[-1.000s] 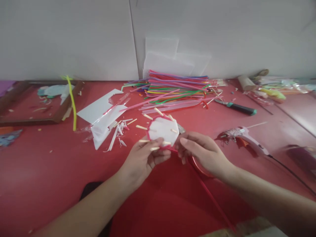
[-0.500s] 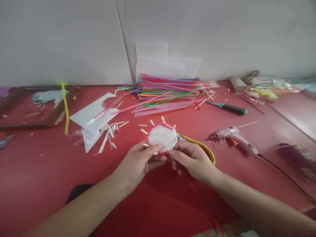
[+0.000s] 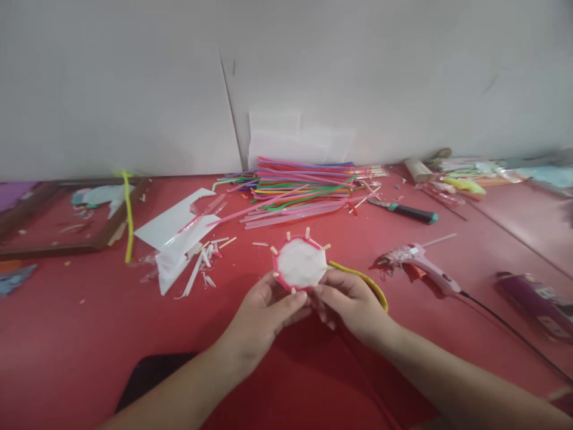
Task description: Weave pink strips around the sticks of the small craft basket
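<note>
While both our hands are drawn close together over the red table (image 3: 58, 352), we have the white disc (image 3: 301, 263) between them, raised in front of us near the middle of the view. Our left hand (image 3: 268, 310) is clamped on its lower left edge, thumb on the near rim and fingers curled beneath. Our right hand (image 3: 353, 301) meets the lower right edge with bent fingers, though we cannot tell whether they pinch the disc or the pink cord (image 3: 275, 263) that lines its rim. Short pale pegs (image 3: 307, 233) stand out around that rim, and a dim red strand trails below our right hand toward the bottom of the view. Just beyond our right hand we see a curved yellow handle (image 3: 376, 291). Farther right lies a pink glue gun (image 3: 434, 269), with a purple can (image 3: 535, 301) beside its cord and a dark-handled knife (image 3: 412, 213) behind it. Past the disc we have a heap of coloured pipe cleaners (image 3: 304, 185), and to its left cut white card (image 3: 168, 222) with a scatter of scraps (image 3: 194, 275) near it
</note>
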A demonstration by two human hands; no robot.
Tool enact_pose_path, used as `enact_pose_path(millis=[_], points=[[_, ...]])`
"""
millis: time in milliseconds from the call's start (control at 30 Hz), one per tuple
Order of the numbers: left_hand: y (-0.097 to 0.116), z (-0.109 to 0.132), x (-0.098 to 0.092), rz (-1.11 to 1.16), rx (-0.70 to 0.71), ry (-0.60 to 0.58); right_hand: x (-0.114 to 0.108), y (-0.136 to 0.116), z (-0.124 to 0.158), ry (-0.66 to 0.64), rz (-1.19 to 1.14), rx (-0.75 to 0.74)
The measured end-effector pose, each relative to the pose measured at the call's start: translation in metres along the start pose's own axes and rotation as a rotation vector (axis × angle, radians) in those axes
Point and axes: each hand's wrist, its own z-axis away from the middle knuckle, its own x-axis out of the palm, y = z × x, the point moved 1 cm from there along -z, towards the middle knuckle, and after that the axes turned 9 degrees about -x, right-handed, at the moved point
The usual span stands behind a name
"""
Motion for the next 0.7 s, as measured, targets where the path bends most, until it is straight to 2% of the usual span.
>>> enact_pose_path(millis=[67,233,367,700], points=[[-0.0032,-0.0005,-0.0017,-0.048,-0.026,0.035,0.0030,0.0028,0.0020,-0.026,0.040,0.006],[-0.0065,-0.0029,-0.0038,-0.125,0.025,0.000,0.0058,0.0073,0.0054,-0.053,0.112,-0.017],[-0.0074,-0.0048,-0.0061,-0.147,0.038,0.046,0.0059,0.0048,0.0054,-0.062,0.108,0.000],[-0.0092,-0.0049,-0.0105,-0.244,0.085,0.033,0.0043,0.0052,0.0039,-0.093,0.110,-0.025]])
